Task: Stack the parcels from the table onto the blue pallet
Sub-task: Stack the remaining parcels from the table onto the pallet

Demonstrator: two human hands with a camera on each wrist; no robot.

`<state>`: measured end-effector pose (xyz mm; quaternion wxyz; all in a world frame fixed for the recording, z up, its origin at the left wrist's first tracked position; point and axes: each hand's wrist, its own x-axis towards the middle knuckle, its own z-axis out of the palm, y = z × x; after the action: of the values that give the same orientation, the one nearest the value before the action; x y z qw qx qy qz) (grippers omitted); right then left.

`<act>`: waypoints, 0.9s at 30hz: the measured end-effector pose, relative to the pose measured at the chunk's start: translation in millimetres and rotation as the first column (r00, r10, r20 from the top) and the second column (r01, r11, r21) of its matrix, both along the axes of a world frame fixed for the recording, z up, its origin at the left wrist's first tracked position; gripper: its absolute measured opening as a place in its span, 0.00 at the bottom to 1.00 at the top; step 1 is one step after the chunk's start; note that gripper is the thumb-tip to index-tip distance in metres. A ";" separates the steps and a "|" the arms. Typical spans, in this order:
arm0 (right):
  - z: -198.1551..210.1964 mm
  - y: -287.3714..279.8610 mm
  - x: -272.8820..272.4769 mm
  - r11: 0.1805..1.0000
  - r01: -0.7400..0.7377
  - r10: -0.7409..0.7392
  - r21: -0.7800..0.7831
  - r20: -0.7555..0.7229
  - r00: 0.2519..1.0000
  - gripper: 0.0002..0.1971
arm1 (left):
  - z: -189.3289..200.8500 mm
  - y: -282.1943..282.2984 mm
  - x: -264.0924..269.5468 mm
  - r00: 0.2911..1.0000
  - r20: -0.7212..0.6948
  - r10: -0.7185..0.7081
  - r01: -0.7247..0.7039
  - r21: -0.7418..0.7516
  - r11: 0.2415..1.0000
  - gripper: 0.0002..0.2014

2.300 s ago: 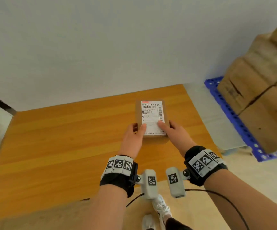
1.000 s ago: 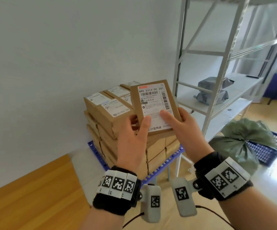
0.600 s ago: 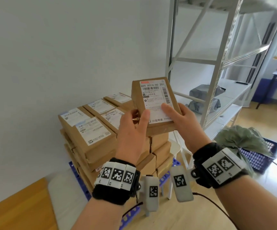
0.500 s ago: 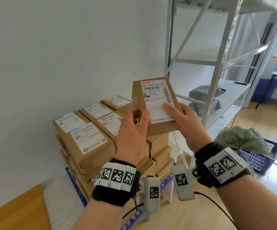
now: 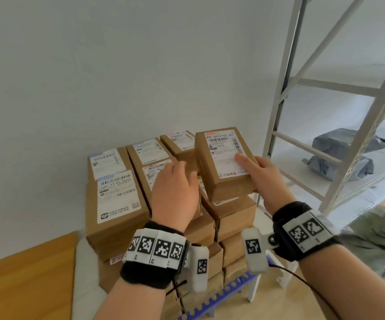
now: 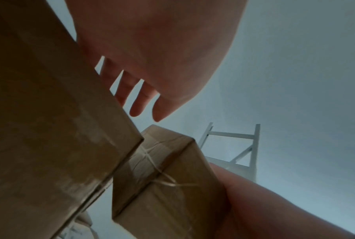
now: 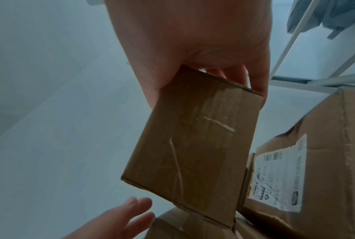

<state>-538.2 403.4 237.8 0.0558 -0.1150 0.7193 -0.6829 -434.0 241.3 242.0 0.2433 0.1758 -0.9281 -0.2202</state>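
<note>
My right hand (image 5: pixel 257 173) grips a small brown parcel (image 5: pixel 224 162) with a white shipping label, thumb on the label and fingers under its right side. The parcel is tilted over the right column of the parcel stack (image 5: pixel 117 199) on the blue pallet (image 5: pixel 224 297). From the right wrist, the parcel's taped underside (image 7: pixel 193 145) shows with my right hand (image 7: pixel 203 53) round its far end. My left hand (image 5: pixel 176 188) hovers just left of the parcel, fingers relaxed and holding nothing. The left wrist view has its straight fingers (image 6: pixel 138 100) above a stacked box (image 6: pixel 50 129).
The stack stands several boxes high against the white wall. A white metal rack (image 5: pixel 277 116) stands close on the right, with grey bags (image 5: pixel 339 155) on its shelf. The wooden table's corner (image 5: pixel 25 280) lies lower left. A green sack (image 5: pixel 376 241) lies lower right.
I lifted the parcel off the table and turned to the pallet. The parcel came down toward the stack's right column. My left hand has let go; only my right hand holds it.
</note>
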 end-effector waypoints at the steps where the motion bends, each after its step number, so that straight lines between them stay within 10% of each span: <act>1: -3.1 -1.5 -5.6 0.999 -0.033 0.033 0.021 0.005 0.999 0.17 | -2.3 0.9 -2.6 0.999 0.022 0.034 -0.034 -0.027 0.999 0.23; 12: -28.3 -15.0 -46.0 0.927 -0.266 0.264 0.263 0.042 0.964 0.20 | -9.2 10.1 -13.8 0.974 0.021 0.224 -0.222 -0.069 0.973 0.15; 27: -36.7 -23.9 -64.3 0.931 -0.223 0.235 0.287 -0.004 0.972 0.20 | -15.1 13.1 -14.4 0.963 0.015 0.269 -0.267 -0.071 0.961 0.15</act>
<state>-602.4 379.6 201.1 0.1371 -0.2019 0.7926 -0.5587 -448.4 254.5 226.9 0.2652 0.2940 -0.9057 -0.1513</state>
